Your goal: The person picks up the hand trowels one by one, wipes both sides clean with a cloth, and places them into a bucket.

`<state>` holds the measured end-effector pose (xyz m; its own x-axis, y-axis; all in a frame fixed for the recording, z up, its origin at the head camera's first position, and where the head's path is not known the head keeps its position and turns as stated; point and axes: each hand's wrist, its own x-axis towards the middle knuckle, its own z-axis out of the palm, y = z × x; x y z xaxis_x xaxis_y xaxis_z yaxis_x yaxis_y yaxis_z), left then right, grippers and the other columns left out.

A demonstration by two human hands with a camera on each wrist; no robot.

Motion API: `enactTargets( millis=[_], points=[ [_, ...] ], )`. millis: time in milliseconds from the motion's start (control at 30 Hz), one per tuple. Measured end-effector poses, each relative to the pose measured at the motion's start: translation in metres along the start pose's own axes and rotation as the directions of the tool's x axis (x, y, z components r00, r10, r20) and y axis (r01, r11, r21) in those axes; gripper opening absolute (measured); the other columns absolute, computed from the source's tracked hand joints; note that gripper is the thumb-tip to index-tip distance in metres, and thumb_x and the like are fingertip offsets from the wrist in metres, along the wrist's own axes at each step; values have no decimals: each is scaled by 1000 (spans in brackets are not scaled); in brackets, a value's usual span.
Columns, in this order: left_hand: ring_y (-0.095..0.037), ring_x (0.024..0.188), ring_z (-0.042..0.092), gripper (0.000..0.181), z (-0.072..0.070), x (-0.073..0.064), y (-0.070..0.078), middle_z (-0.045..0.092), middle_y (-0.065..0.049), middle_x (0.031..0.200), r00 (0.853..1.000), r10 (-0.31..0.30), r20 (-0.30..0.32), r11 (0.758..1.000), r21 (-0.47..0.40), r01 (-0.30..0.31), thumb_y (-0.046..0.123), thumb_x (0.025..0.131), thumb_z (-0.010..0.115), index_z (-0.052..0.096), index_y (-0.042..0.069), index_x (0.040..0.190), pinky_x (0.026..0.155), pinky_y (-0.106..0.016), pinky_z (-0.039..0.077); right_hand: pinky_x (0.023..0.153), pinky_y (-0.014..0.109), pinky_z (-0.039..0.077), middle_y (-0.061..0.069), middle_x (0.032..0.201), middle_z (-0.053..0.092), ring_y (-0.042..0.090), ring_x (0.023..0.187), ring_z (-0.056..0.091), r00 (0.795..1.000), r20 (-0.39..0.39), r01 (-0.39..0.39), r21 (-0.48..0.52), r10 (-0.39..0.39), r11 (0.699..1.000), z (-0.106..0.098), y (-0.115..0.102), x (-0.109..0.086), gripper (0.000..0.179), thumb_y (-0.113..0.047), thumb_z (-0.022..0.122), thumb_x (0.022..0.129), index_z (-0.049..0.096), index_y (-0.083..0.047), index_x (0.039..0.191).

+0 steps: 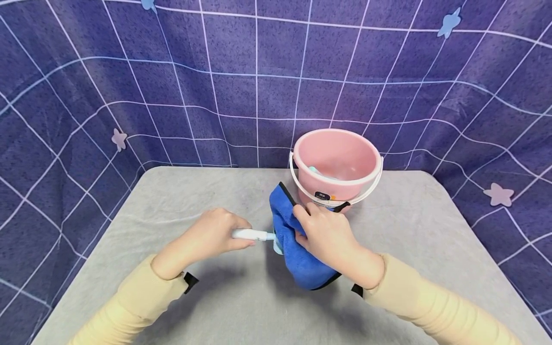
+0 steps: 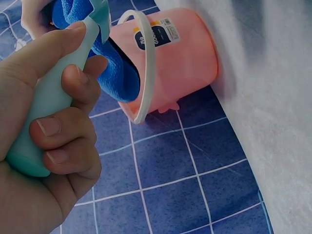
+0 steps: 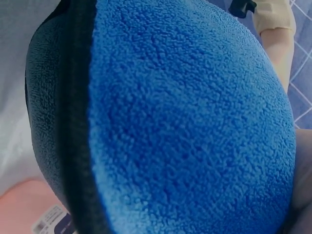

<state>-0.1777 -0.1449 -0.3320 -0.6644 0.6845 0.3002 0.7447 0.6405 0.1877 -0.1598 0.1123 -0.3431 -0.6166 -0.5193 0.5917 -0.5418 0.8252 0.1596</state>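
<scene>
My left hand (image 1: pixel 211 232) grips the pale handle (image 2: pixel 53 92) of a tool, thumb along it and fingers curled round. Its light blue head (image 1: pixel 278 246) shows only in part, mostly covered by a blue towel (image 1: pixel 302 261) with black edging. The towel hangs from my right hand (image 1: pixel 329 235), whose fingers pinch its folds against the tool's head. In the right wrist view the blue plush towel (image 3: pixel 190 117) fills most of the picture and hides the fingers. What kind of tool it is, I cannot tell.
Behind the right hand a pink bucket (image 1: pixel 306 179) with a white carrying handle stands on the grey-covered table (image 1: pixel 142 215). A light blue thing (image 1: pixel 315 169) lies inside it. Dark blue checked cloth (image 1: pixel 237 96) with star decorations hangs behind and at both sides.
</scene>
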Motion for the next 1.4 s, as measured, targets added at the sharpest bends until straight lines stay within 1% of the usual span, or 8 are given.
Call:
enactTargets(
  millis=[133,333,467,600,900,1067,1200,1400],
  points=[
    [2,52,45,13,-2,-2,-1,52,20,58,1000,2,-6,1000,1,-2,33,74,78,68,24,72,51,-22,40,38,36,34,3,70,51,23,61,58,1000,1,-25,9,25,1000,-1,5,-2,34,-24,76,69,50,-11,85],
    [2,52,43,13,-5,-4,-3,50,21,58,1000,-22,11,1000,5,22,34,74,77,67,26,70,50,-22,40,39,38,39,3,72,54,23,64,61,999,1,-43,40,43,998,-5,13,-5,31,-24,75,70,52,-12,86],
    [2,53,43,13,-6,-5,-5,50,21,58,1000,-25,12,1000,-3,25,34,75,77,67,26,71,51,-21,40,42,39,42,2,76,57,22,68,62,999,5,-53,64,53,997,-8,18,-7,29,-22,74,71,55,-13,90],
    [3,53,44,12,-6,-7,-6,53,20,60,1000,-23,3,1000,-5,23,34,75,77,69,25,73,51,-21,41,43,39,43,1,77,58,21,66,62,998,-1,-63,79,63,995,-12,24,-10,28,-21,73,72,57,-13,93],
    [3,54,45,13,-9,-11,-6,56,19,63,999,-37,0,999,-11,37,33,75,77,72,22,77,52,-21,42,44,38,43,1,77,57,23,60,60,999,-19,-49,103,51,993,-20,34,-14,31,-21,75,71,56,-12,94],
    [3,53,43,11,-11,-14,-7,54,20,62,999,-52,4,998,-32,52,33,76,77,71,24,76,50,-20,40,44,39,44,1,78,59,23,59,60,999,-35,-36,106,40,994,-24,40,-17,32,-21,75,70,56,-12,94],
    [3,53,43,11,-10,-17,-9,54,20,61,999,-41,-12,999,-36,41,32,75,77,70,24,76,51,-20,40,43,38,44,2,77,59,22,58,60,999,-45,-24,111,30,994,-25,44,-20,32,-20,75,70,56,-11,94],
    [3,53,42,10,-11,-20,-11,53,19,60,998,-54,-11,997,-47,53,31,75,77,71,24,76,51,-20,39,42,39,42,2,75,58,22,57,59,998,-44,-39,106,44,994,-25,50,-28,31,-20,75,70,56,-12,93]
  ],
)
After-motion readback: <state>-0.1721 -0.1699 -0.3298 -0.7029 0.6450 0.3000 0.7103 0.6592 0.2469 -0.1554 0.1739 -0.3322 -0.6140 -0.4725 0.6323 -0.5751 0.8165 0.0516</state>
